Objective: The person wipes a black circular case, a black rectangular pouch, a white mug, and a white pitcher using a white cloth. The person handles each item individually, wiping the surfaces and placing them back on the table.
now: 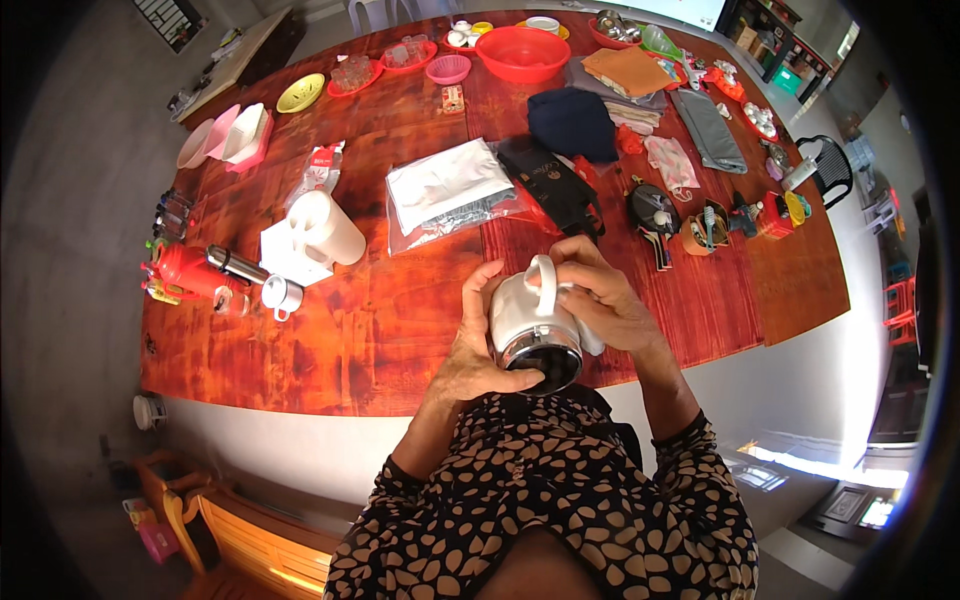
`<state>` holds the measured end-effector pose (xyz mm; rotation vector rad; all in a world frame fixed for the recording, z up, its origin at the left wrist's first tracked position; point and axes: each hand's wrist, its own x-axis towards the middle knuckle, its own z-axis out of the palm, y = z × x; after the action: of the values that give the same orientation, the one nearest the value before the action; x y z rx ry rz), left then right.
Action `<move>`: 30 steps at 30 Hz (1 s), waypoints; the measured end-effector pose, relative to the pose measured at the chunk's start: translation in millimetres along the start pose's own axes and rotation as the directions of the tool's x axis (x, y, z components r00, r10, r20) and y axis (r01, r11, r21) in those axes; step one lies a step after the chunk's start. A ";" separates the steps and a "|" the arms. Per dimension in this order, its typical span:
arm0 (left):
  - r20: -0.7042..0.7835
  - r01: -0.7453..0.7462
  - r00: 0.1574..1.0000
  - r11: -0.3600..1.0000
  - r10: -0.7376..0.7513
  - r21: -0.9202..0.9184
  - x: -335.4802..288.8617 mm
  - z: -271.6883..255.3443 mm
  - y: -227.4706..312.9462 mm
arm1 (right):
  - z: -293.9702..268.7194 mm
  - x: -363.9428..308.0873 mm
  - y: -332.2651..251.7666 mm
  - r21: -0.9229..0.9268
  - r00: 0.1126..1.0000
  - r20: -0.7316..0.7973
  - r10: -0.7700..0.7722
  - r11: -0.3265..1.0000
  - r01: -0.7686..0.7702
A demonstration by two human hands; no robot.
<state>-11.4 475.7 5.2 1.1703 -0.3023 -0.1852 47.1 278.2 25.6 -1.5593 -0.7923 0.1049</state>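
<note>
Tilted over the table's near edge is a white handled jug (513, 306), its chrome-ringed dark round end facing me. My left hand (470, 350) grips its left side, with the thumb on the dark end and the fingers along the body. From the right, my right hand (605, 300) closes around the jug beside its loop handle (545, 280). A whitish piece that looks like cloth (590, 342) shows under the right palm, mostly hidden. Beyond the jug lie a black bag (550, 180) and a clear plastic packet (450, 190).
On the red-brown wooden table (390, 320), a white pitcher (330, 230), a small white mug (281, 295) and a red thermos (185, 268) stand to the left. A red basin (523, 55) sits at the back. Table-tennis bats (655, 215) and a tool holder (705, 232) are at right.
</note>
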 end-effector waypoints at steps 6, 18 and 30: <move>-0.068 0.040 0.996 0.977 -0.055 -0.209 -2.1 18.1 -1.2 | 3.1 -0.4 4.7 -0.146 0.988 -0.153 -0.033 0.989 0.010; -0.220 -0.127 0.974 0.933 0.053 -0.338 -3.8 29.9 -5.9 | 49.8 -41.7 -21.9 -0.140 0.927 -0.363 -0.093 0.989 0.044; -0.291 0.188 0.935 0.978 -0.205 -0.086 -18.0 31.7 8.2 | 47.8 -34.8 -10.1 0.577 0.839 -0.507 0.197 0.801 0.161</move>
<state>-39.0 456.4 21.6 1.1525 0.0877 -0.1875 -7.6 299.4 13.1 -0.8997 -0.2324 -0.0746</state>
